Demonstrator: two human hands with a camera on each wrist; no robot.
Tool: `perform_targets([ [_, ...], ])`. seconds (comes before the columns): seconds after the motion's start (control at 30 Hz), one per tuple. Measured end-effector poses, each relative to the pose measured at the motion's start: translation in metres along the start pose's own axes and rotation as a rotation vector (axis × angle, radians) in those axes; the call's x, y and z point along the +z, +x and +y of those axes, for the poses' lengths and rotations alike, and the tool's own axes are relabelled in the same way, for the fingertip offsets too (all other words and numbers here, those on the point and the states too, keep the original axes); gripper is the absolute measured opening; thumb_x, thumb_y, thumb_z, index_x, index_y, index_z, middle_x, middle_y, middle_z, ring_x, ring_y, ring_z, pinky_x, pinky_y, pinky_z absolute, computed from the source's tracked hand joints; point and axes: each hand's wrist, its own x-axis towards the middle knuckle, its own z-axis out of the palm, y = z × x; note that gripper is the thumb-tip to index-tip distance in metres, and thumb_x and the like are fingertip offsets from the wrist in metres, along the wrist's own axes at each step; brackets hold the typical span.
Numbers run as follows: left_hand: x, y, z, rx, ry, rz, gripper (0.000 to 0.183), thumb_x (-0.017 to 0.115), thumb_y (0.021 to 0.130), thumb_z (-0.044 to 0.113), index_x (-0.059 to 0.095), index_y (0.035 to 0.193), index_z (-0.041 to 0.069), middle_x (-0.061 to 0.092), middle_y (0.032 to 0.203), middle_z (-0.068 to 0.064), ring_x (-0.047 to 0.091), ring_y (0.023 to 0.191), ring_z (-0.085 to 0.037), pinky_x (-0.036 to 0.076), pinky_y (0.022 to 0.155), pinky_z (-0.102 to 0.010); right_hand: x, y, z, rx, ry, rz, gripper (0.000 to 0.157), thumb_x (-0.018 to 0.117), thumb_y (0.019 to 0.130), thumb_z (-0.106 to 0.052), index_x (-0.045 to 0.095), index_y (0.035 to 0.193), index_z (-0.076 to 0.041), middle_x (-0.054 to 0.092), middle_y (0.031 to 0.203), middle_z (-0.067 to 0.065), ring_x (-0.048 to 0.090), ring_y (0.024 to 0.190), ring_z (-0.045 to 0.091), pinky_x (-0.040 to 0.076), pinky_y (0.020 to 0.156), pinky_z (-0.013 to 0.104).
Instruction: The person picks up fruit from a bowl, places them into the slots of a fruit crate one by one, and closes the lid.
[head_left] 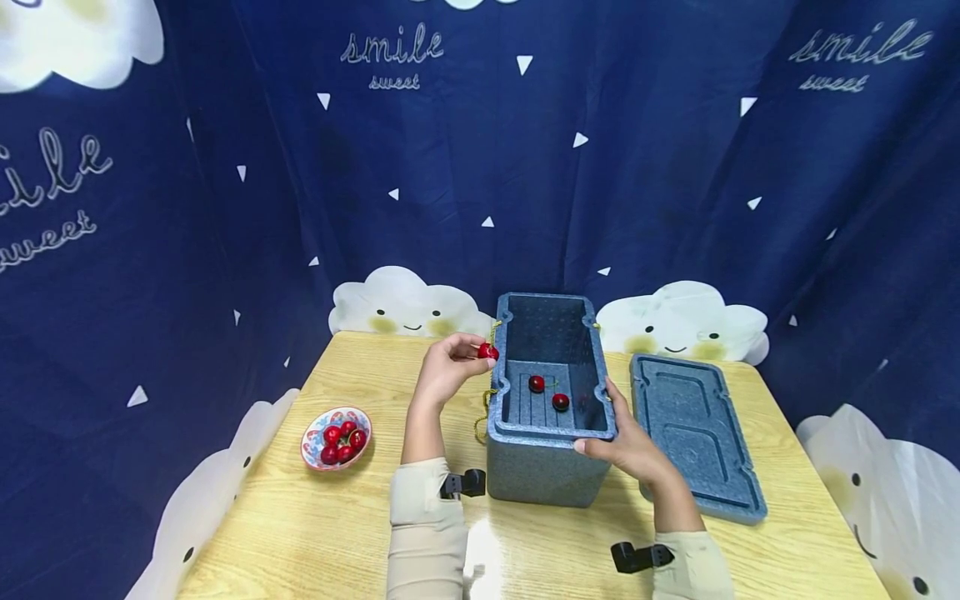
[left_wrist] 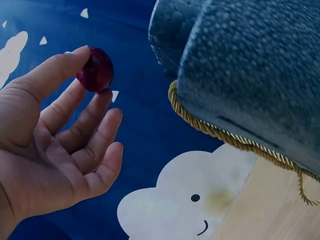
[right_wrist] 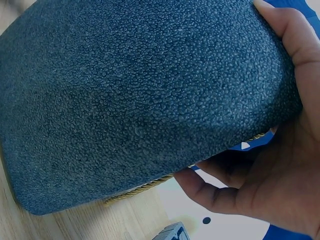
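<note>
Between thumb and fingertips my left hand (head_left: 444,367) pinches a red cherry (left_wrist: 96,70), beside the left rim of a blue foam box (head_left: 546,467). In the left wrist view the cherry is apart from the box wall, and the other fingers are loosely bent. My right hand (head_left: 636,443) grips the box's near right corner, thumb on the front face and fingers along the side. Inside the box, two cherries lie on the ridged floor, one cherry (head_left: 536,383) farther back and another cherry (head_left: 560,402) nearer. A patterned bowl (head_left: 307,450) at the left holds several cherries.
The box's lid (head_left: 693,425) lies flat on the wooden table (head_left: 330,533) to the right. A gold cord (left_wrist: 220,132) runs along the box's side and hangs in a loop at its left. Behind the table hangs a blue curtain (head_left: 450,150) with clouds.
</note>
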Motion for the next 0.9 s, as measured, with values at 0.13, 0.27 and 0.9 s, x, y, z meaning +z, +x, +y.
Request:
perform_targets([
  [0.13,0.004,0.005,0.005,-0.02,0.019,-0.047,0.031,0.077,0.073,0.006,0.066,0.102,0.002,0.065,0.086,-0.009,0.059,0.079,-0.02,0.048,0.072,-0.033,-0.001,0.0,0.0,-0.002,-0.011,0.005,0.114,0.079,0.073,-0.026,-0.006,0.149,-0.024,0.014,0.148,0.026,0.028,0.127,0.046,0.024,0.099,0.06],
  [0.27,0.008,0.012,0.008,-0.053,0.038,-0.102,0.03,0.077,0.073,0.007,0.066,0.101,0.003,0.063,0.085,-0.007,0.058,0.08,-0.02,0.048,0.071,-0.034,-0.001,0.0,0.001,-0.006,-0.012,0.003,0.114,0.079,0.073,-0.026,-0.006,0.149,-0.023,0.013,0.148,0.026,0.028,0.126,0.047,0.025,0.098,0.06],
  [0.9,0.028,0.049,0.025,-0.175,0.159,-0.359,0.03,0.077,0.074,0.009,0.067,0.102,0.005,0.067,0.086,-0.004,0.059,0.083,-0.018,0.046,0.08,-0.042,-0.001,0.001,0.0,0.026,0.01,-0.005,0.114,0.079,0.074,-0.026,-0.007,0.149,-0.026,0.012,0.149,0.024,0.025,0.129,0.045,0.022,0.1,0.06],
])
